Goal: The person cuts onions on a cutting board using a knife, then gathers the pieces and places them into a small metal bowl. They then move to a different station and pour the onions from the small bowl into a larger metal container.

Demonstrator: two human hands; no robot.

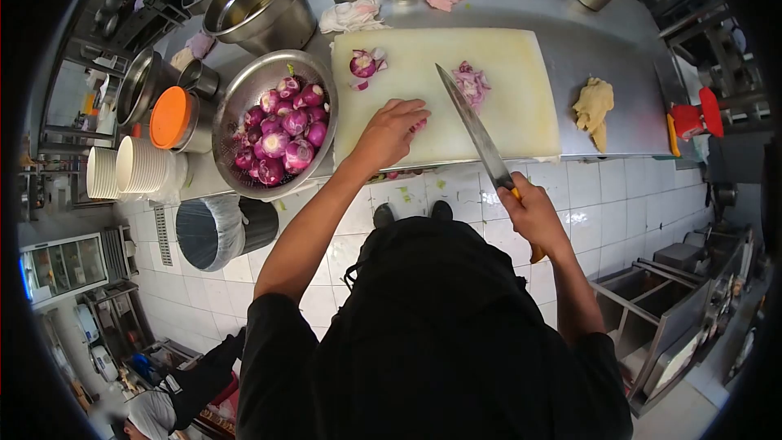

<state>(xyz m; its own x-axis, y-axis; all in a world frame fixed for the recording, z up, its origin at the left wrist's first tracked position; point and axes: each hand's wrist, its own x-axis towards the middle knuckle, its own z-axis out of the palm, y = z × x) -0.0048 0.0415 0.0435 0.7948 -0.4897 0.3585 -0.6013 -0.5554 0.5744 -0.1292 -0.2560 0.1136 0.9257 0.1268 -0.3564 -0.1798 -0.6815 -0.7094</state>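
Note:
A long kitchen knife (479,132) is in my right hand (529,210), fingers wrapped round its yellow-brown handle. The blade slants up and left over the white cutting board (517,65), its tip beside a pile of chopped red onion (471,86). On the board, the fingers of my left hand (388,132) curl over a small piece of red onion (419,125), which is partly hidden. Farther back on the board lies a cut red onion (363,63) with loose skins. To the left, a metal colander (230,96) holds several peeled red onions (277,143).
Metal pots (265,12), an orange-lidded container (173,117) and stacked white tubs (138,165) crowd the left. Cloths (595,106) lie on the steel counter, with a red object (697,118) at far right. A lined bin (213,232) stands below. Another person (155,411) is at lower left.

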